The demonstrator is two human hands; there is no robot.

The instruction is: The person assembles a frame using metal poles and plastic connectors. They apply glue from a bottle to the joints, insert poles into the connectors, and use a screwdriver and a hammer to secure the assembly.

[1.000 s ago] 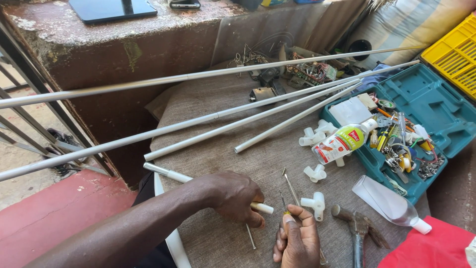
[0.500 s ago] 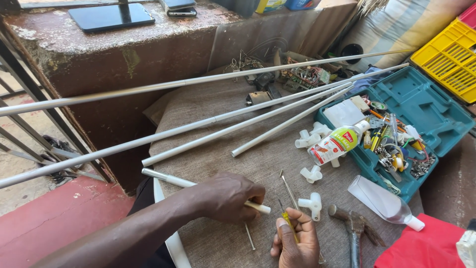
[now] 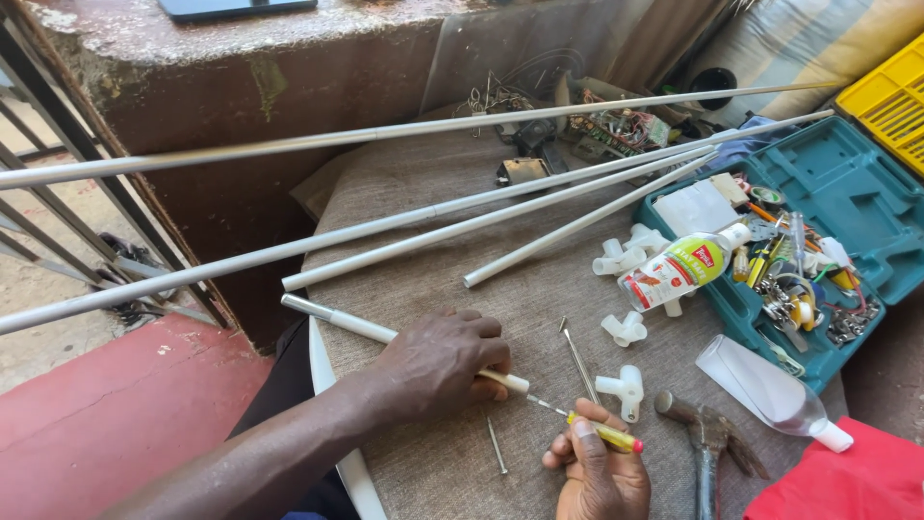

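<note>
My left hand (image 3: 438,364) presses a short white pipe (image 3: 332,316) flat on the brown cloth-covered surface (image 3: 433,202), gripping it near its right end. My right hand (image 3: 597,472) holds a small yellow-handled screwdriver (image 3: 604,433), with its thin metal tip at the open end of that pipe. A white T-shaped pipe fitting (image 3: 624,387) lies just right of the screwdriver. A loose metal rod (image 3: 577,356) and a nail (image 3: 496,445) lie beside my hands.
Several long white pipes (image 3: 500,217) cross the surface diagonally. More white fittings (image 3: 626,255) and a plastic bottle (image 3: 685,268) lie by an open teal toolbox (image 3: 837,193) of small tools. A hammer (image 3: 707,438), a clear bottle (image 3: 770,390), red cloth (image 3: 847,477) and a yellow crate (image 3: 890,91) sit on the right.
My head has moved closer and slightly left, so the view has shifted. My right hand has brought the screwdriver tip up to the pipe end; my left hand stays on the pipe.
</note>
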